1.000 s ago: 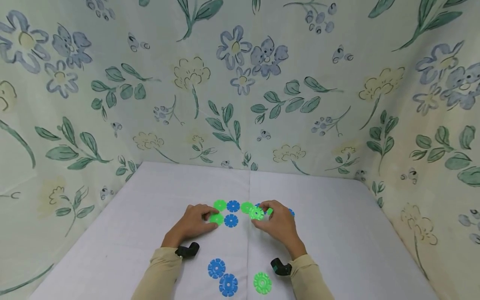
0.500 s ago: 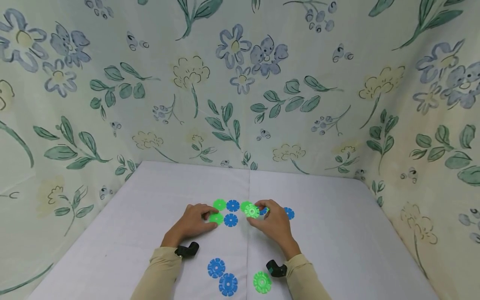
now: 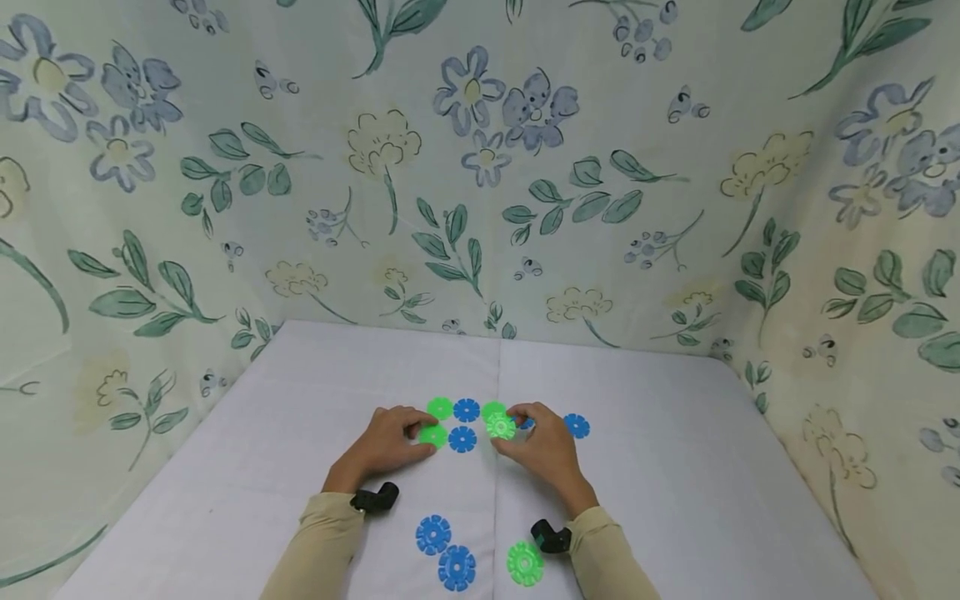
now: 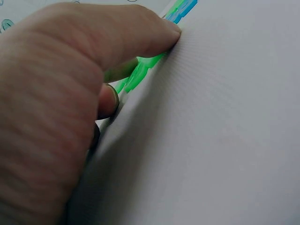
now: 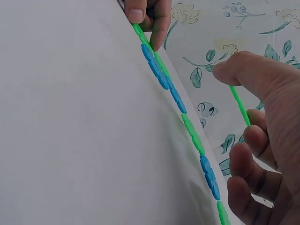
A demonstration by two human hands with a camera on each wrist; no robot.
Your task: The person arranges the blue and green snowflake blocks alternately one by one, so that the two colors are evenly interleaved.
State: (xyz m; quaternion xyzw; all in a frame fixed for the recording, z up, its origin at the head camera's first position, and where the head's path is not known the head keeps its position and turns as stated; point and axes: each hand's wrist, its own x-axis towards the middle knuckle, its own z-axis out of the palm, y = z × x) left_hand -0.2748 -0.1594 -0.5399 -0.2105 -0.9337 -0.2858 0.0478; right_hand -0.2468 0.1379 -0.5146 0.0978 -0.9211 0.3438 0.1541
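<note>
"Head view first: what are the hands doing?"

"Right hand [image 3: 546, 446], just right of centre, pinches a raised green disc [image 3: 501, 426] between thumb and fingertips. Left hand [image 3: 386, 439], left of centre, has thumb and forefinger on the edge of a flat green disc [image 3: 433, 436], pinching it where it lies."

"What's around them?"

"Just above that one lie an upper green disc [image 3: 440, 407] and an upper blue disc [image 3: 467, 410]; a neighbouring blue disc [image 3: 462, 439] sits to its right. Another green disc [image 3: 493, 407] shows partly behind the raised one, a half-hidden blue disc [image 3: 527, 423] peeks out by the right hand, and an outer blue disc [image 3: 577, 426] lies beyond. At bottom centre, two blue discs [image 3: 457, 567] and a lone green disc [image 3: 525, 564] rest on white cloth [image 3: 660, 467]."

"Left wrist view?"

"The left hand fills the left side, green showing beneath its fingers and blue at the top. From there I can't tell where every fingertip touches."

"And the right wrist view?"

"At the right, the raised green disc is edge-on between the right hand's digits, the other fingers curled below. Green and blue discs slant from upper centre towards the bottom, the left hand at their top end."
</note>
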